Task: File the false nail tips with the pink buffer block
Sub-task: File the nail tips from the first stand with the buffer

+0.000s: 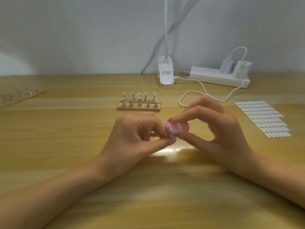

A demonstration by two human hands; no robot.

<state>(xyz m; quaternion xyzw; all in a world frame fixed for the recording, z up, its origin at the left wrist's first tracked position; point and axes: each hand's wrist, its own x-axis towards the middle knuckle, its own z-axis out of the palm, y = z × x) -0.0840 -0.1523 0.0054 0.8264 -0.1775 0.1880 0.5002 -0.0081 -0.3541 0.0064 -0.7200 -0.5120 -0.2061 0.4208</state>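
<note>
Pale yellow wood-grain tabletop (66,162), glossy, with a patch of glare near the middle, backed by a plain grey-white wall (82,38). Over the middle of the surface, a small rounded pink buffer block (177,127) with a purple edge, blurred, pinched by the right hand (219,128) between thumb underneath and fingertips on top. Touching the block's lower left edge, a small whitish false nail tip (172,138), gripped by the left hand (137,131) between thumb and curled forefinger. Just behind both hands, in plain sight, a short wooden stand (138,109) carrying 2 rows of metal pegs topped with more clear tips. Far left, a second long wooden strip (23,97) of pegs, faint. Along the back edge, a white clip-on lamp (165,76) and a white power strip (217,77) with a grey charger (225,66) plugged in; white cable (204,94) looping behind the right hand. Well to the right, a sheet of white oval stickers (262,119) in neat rows.
</note>
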